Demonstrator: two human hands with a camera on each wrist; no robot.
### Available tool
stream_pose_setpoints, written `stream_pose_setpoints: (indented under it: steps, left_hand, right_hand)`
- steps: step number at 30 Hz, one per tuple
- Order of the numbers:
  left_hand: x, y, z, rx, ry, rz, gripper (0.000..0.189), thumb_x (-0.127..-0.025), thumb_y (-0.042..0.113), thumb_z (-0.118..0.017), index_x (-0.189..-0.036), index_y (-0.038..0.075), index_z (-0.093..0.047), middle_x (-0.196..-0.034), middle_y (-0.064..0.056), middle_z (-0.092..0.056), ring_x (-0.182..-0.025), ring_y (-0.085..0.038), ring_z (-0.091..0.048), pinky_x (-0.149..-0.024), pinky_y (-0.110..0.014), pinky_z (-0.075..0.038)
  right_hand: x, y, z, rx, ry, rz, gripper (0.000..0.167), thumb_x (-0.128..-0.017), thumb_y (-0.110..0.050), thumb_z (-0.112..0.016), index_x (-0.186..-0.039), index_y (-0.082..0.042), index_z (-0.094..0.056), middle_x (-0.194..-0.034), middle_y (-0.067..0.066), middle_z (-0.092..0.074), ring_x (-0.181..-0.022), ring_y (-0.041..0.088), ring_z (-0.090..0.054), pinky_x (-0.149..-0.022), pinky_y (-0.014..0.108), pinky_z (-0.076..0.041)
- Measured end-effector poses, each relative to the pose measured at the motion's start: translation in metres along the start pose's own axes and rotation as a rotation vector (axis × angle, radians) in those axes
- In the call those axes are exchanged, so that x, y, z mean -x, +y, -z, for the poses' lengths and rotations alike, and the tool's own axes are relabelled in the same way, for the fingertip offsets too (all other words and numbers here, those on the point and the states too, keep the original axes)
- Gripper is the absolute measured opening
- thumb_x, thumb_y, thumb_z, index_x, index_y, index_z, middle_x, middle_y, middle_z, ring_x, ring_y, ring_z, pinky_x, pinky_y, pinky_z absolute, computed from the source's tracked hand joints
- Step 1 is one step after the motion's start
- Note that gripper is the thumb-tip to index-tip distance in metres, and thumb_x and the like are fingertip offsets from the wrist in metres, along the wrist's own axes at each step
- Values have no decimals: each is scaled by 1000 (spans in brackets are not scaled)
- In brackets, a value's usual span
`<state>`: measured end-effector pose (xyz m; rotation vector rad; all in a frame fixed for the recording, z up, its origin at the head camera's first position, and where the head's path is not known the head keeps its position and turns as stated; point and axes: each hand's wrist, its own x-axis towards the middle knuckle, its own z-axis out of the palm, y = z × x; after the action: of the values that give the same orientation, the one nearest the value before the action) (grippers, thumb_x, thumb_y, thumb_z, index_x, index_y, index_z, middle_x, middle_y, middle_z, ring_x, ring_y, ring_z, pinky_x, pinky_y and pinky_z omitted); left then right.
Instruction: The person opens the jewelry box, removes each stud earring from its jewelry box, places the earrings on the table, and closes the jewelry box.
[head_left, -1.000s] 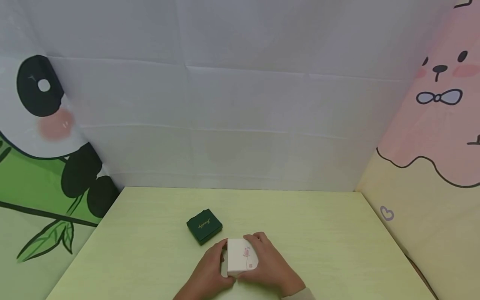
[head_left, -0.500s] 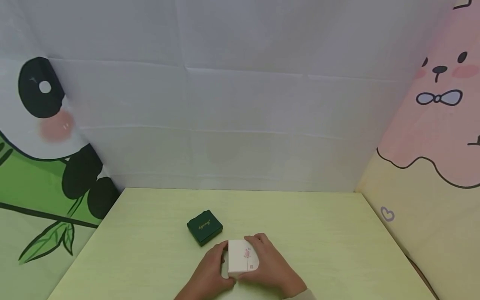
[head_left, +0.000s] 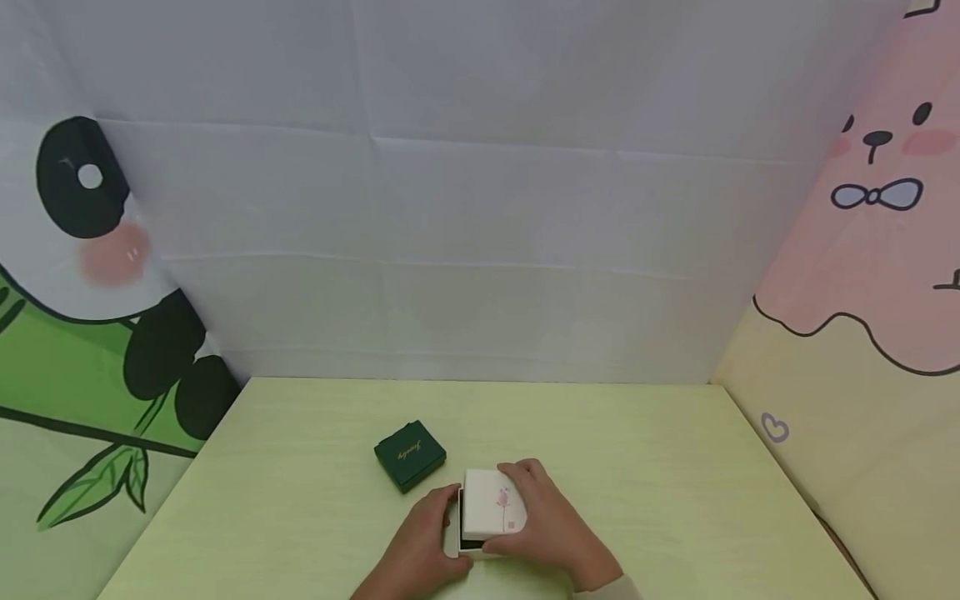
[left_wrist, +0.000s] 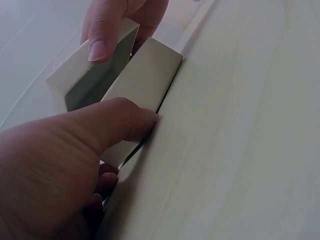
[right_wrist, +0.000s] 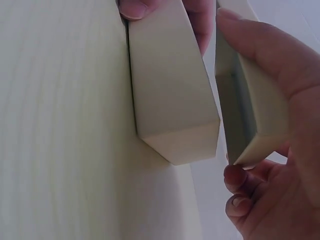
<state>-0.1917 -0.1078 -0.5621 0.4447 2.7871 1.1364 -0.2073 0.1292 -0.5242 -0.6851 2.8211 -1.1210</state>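
My right hand (head_left: 551,533) holds the white lid (head_left: 486,504) of a small box by its sides; a pink flower is printed on top. In the right wrist view the lid (right_wrist: 265,102) is tilted, its hollow underside showing, with a gap between it and the box base (right_wrist: 172,85). My left hand (head_left: 418,537) grips the white base, thumb on the near side and fingers on the far side. In the left wrist view the base (left_wrist: 145,75) stands on the table. A dark strip shows inside the base in the head view; its contents are mostly hidden by the lid.
A dark green box (head_left: 410,456) with gold lettering lies behind and left of my hands. The pale yellow table (head_left: 637,467) meets a white cloth backdrop (head_left: 480,317). Printed cartoon panels stand at the left and right sides.
The right hand has raised the lid off the base and shifted it slightly right and away, exposing a dark strip inside. The left hand and the green box have stayed in place.
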Motion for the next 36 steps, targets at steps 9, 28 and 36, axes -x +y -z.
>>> stream_pose_setpoints:
  steps: [9, 28, 36]
  left_hand:
    - [-1, 3, 2, 11, -20, 34, 94, -70, 34, -91, -147, 6, -45, -126, 1, -53, -101, -16, -51, -85, -39, -48]
    - [-1, 9, 2, -7, 3, 38, 92, -68, 33, -90, -144, 4, -47, -113, 2, -52, -98, -17, -51, -83, -41, -46]
    - [-4, 9, 0, -6, -25, 68, 93, -69, 35, -89, -145, 5, -45, -111, 3, -51, -99, -18, -50, -82, -42, -45]
  right_hand:
    - [-3, 5, 7, 68, -15, 47, 106, -69, -68, -86, -151, -14, -47, -136, -1, -45, -103, 12, -52, -89, 33, -49]
    - [-17, 49, 60, 190, 79, -43, 105, -68, -60, -91, -150, -10, -48, -135, 5, -48, -94, 12, -51, -83, 35, -47]
    - [-27, 66, 83, 221, 66, -93, 102, -75, -58, -87, -153, -9, -45, -140, 9, -46, -96, 15, -50, -85, 39, -46]
